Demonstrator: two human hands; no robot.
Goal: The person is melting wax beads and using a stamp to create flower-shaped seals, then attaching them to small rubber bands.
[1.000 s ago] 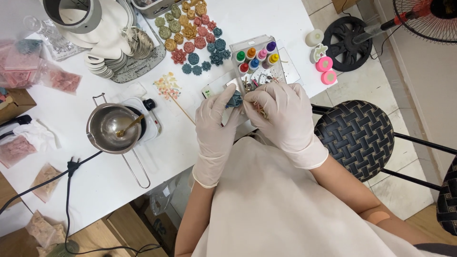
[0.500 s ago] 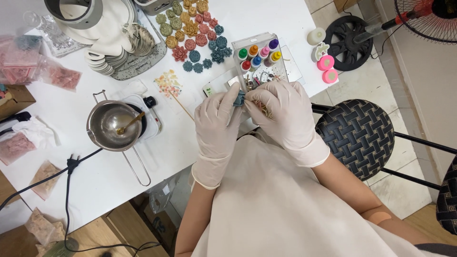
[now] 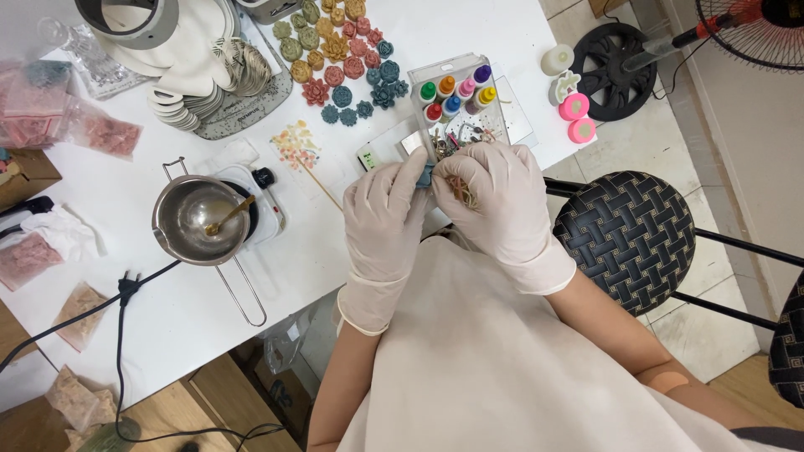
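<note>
Both my hands wear pale gloves and meet at the near edge of the white table (image 3: 469,33). My left hand (image 3: 383,219) and my right hand (image 3: 494,205) pinch a small blue-teal piece (image 3: 428,174) between their fingertips. A gold, stringy bit (image 3: 462,191) lies against my right palm. Just beyond my hands stands a clear plastic tray (image 3: 456,102) with several small coloured dye bottles and loose bits. Past it lie several flower-shaped wax pieces (image 3: 345,60) in red, green, tan and teal.
A steel melting pot (image 3: 197,222) with a spoon sits on a small white heater at the left, its cord running to the table's near edge. Stacked white dishes (image 3: 205,71), pink bags (image 3: 50,117), a woven black chair (image 3: 628,238) and a fan base (image 3: 620,59) are around.
My hands have stayed together over the blue-teal piece and drifted slightly towards me. Nothing else on the table has moved.
</note>
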